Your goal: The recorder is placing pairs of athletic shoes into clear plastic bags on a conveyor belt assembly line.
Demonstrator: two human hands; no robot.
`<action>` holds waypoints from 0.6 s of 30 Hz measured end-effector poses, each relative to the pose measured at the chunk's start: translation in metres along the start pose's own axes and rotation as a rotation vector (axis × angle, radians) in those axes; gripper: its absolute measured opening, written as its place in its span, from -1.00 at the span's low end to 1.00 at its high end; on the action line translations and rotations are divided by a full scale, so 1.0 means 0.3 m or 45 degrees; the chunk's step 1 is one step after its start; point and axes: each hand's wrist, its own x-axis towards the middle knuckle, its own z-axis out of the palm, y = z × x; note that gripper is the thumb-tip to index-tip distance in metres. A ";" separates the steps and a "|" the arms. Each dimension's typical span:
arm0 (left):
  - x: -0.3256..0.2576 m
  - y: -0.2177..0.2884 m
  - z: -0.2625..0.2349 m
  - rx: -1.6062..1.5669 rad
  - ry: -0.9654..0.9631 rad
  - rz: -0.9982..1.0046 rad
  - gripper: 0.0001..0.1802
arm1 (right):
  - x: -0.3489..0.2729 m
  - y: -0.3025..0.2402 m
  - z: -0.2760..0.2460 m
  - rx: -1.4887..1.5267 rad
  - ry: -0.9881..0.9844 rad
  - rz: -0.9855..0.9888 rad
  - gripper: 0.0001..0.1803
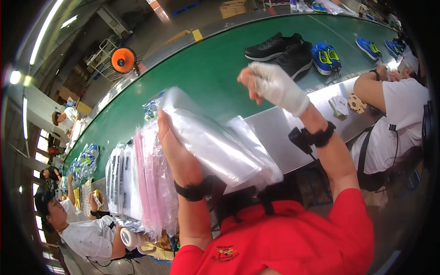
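In front of my body, my left hand grips a large clear plastic bag; the bag slants down to the right across my lap, and most of the gripping fingers are behind it. My right hand, in a white fingerless glove, is raised over the near edge of the belt. Its bare fingers are curled in, and nothing shows in them. Just beyond it lies a pair of black sneakers. Left of my left forearm stand bundles of pink plastic bags and white printed bags.
A green conveyor belt runs across ahead, with blue-and-yellow shoes at the right and bagged shoes at the far left. Co-workers sit on both sides. Small cards lie on the metal ledge. An orange fan stands beyond.
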 end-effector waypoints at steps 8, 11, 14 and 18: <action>0.006 -0.034 0.037 0.512 0.051 0.475 -0.66 | -0.051 -0.099 0.123 0.054 -0.182 0.124 -0.38; 0.039 -0.080 0.030 -0.012 0.093 0.215 -0.70 | -0.018 -0.093 0.169 -0.078 -0.187 -0.046 -0.49; 0.054 -0.104 0.009 -0.303 0.174 0.029 -0.71 | 0.018 -0.077 0.211 -0.410 -0.247 -0.110 -0.50; 0.071 -0.141 -0.040 -0.397 0.201 -0.128 -0.69 | 0.025 -0.013 0.251 -0.415 -0.231 -0.079 -0.40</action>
